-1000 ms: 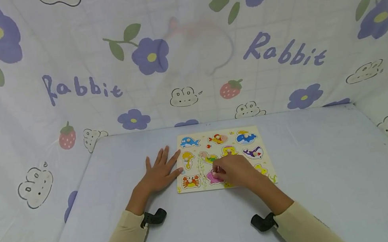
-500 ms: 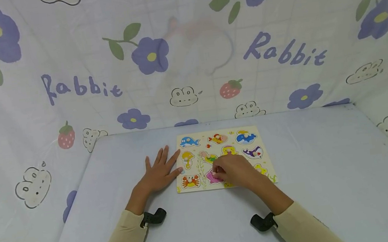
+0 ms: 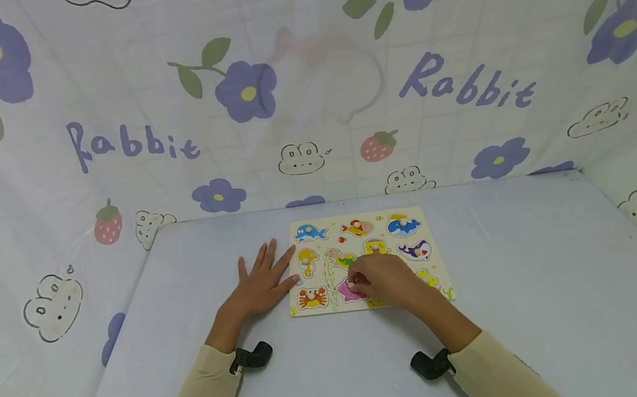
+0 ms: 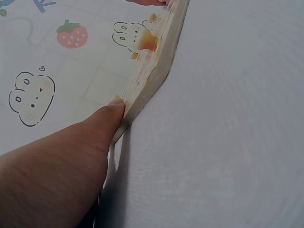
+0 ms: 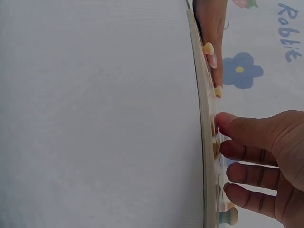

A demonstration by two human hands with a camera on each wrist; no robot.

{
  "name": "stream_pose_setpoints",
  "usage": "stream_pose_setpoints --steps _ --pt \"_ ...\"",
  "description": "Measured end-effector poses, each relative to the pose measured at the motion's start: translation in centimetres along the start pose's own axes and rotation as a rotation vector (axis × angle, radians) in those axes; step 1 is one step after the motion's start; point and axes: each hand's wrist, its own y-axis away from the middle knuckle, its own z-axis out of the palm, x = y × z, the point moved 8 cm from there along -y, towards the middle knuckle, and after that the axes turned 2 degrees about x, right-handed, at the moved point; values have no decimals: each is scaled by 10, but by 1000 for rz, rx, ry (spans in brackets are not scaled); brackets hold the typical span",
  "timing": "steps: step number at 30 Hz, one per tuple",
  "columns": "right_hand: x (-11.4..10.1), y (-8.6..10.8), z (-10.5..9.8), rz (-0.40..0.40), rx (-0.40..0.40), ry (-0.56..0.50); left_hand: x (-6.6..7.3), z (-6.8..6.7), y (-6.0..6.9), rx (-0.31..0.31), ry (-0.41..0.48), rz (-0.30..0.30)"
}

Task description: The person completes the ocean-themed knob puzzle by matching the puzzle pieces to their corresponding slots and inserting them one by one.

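A wooden knob puzzle board (image 3: 324, 244) with sea-animal pieces lies on the table. My right hand (image 3: 389, 279) reaches over its lower right part. Thumb and fingertips pinch a pink puzzle piece (image 3: 350, 292) in the bottom row; its knob is hidden behind them. In the right wrist view, the right thumb (image 5: 237, 127) meets the board's face with the other fingers curled beside it. My left hand (image 3: 260, 286) lies with fingers spread at the board's left edge, its fingertips touching that edge. The left wrist view has the left thumb (image 4: 107, 116) against the board's side.
A crab piece (image 3: 313, 298), a seahorse piece (image 3: 308, 262) and a blue whale piece (image 3: 310, 232) sit in the board's left column. The pale table (image 3: 338, 373) spreads round the board. A patterned cloth (image 3: 318, 93) rises behind the table's back edge.
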Motion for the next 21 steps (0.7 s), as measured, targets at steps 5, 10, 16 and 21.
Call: stream_pose_setpoints --steps 5,10,16,21 --pt "7 2 -5 46 -6 -43 1 2 -3 -3 4 10" --pt "13 5 -17 72 1 -74 1 6 -7 -27 18 12" --pt "17 3 -35 40 42 -104 -9 8 -8 -38 21 1" --pt "21 7 -48 3 45 -118 -18 -1 2 -61 27 -14"
